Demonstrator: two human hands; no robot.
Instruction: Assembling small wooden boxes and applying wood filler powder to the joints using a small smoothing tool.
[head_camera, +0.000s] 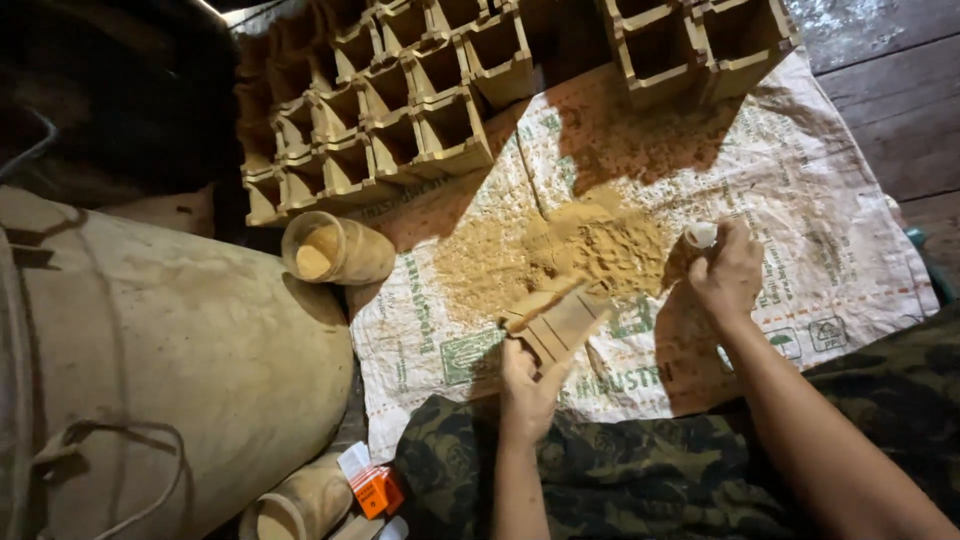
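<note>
My left hand (527, 385) grips a small square cardboard-like pot (557, 318), tilted with its mouth toward a heap of tan sawdust-like powder (590, 250). The powder lies on a printed woven sack sheet (800, 170) spread on the floor. Right of the heap, my right hand (728, 272) is closed around a small whitish cylindrical object (701, 235). Both forearms reach out over my camouflage trousers (640, 480).
Rows of square brown pots (390, 110) stand at the back, more at the top right (700, 40). A round container (335, 250) lies on its side by a large tan sack (150, 370). A small orange box (378, 490) and another round container (300, 505) sit near my knee.
</note>
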